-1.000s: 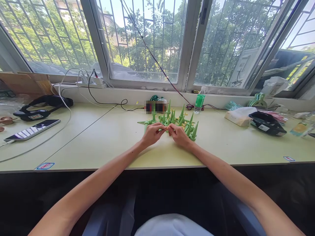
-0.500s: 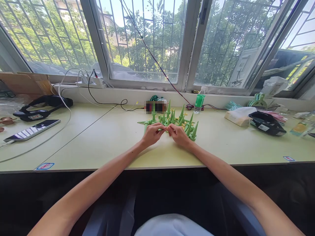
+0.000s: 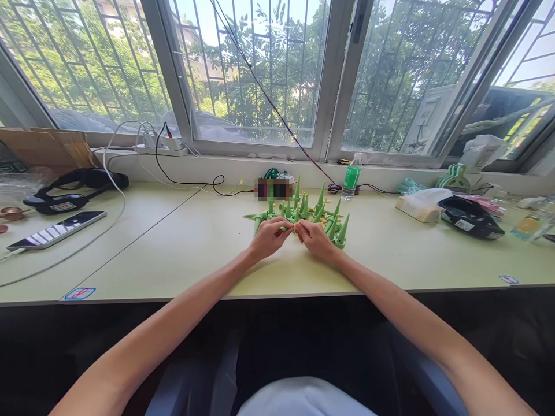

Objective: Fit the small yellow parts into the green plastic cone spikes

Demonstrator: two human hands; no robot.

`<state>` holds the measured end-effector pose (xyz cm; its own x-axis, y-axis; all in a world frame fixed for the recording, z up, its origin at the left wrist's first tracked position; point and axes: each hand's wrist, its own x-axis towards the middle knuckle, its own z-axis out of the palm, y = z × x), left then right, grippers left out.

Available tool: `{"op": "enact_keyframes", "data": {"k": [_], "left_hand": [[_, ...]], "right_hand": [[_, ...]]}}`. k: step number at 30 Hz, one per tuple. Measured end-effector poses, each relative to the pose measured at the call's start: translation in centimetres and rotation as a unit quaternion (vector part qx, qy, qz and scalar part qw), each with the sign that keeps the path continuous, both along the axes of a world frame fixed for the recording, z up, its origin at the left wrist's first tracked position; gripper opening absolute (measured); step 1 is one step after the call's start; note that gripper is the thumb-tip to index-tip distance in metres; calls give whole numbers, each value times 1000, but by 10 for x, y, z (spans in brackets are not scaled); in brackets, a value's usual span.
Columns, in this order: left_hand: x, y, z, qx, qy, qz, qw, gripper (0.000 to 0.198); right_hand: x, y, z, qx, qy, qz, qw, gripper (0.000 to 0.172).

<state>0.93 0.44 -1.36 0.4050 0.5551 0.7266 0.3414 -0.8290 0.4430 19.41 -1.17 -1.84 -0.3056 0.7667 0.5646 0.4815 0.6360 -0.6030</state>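
1. Pinching toward one spot, your left hand (image 3: 267,236) and right hand (image 3: 318,238) meet almost fingertip to fingertip low over the table (image 3: 199,242), straight ahead of you, probably so that both can work on one small part at once.
2. Your left grip is drawn nearly closed, thumb against curled fingers; a sliver of something may sit in it, but it is too small to make out.
3. Your right grip is narrowed in much the same way, knuckles bent; I cannot tell whether it has hold of anything, since your own fingers hide the spot.
4. The green spikes (image 3: 297,192) are grouped just beyond your hands, a few beside the outer side of the right one. They seem gathered there to be within a short reach. Most point upward, seemingly carried on their wider lower ends; one at the left end points sideways.
5. Yellow pieces (image 3: 328,201) lie low among and behind them, partly hidden.
6. A water bottle (image 3: 351,179) stands upright behind the group, to its right. The phone (image 3: 60,229) lies flat far to your left, and the tissue box (image 3: 418,208) sits well to your right, both apart from where your arms reach.
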Motion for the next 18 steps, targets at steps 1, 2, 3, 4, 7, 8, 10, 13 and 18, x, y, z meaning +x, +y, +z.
{"op": "enact_keyframes", "data": {"k": [1, 2, 3, 4, 7, 8, 10, 13, 18], "left_hand": [[0, 0, 0, 3, 4, 3, 1000, 24], [0, 0, -1, 6, 6, 5, 1000, 24], [0, 0, -1, 9, 10, 6, 1000, 24], [0, 0, -1, 13, 13, 7, 1000, 24], [0, 1, -2, 26, 17, 12, 999, 24], [0, 1, -2, 30, 17, 13, 999, 23], [0, 2, -3, 39, 12, 14, 999, 23], [1, 4, -4, 48, 2, 17, 999, 21], [1, 5, -4, 53, 2, 23, 998, 19]], "right_hand": [[0, 1, -1, 2, 0, -1, 1000, 41], [0, 2, -1, 4, 0, -2, 1000, 42], [0, 2, -2, 7, -1, -3, 1000, 43], [0, 3, -3, 9, -3, -5, 1000, 43], [0, 4, -4, 12, -7, -9, 1000, 44], [0, 4, -3, 10, -8, -12, 1000, 44], [0, 3, -2, 3, -5, -14, 1000, 42], [1, 1, -1, -2, 7, -2, 1000, 35], [2, 2, -1, 6, 6, 16, 1000, 27]]}}
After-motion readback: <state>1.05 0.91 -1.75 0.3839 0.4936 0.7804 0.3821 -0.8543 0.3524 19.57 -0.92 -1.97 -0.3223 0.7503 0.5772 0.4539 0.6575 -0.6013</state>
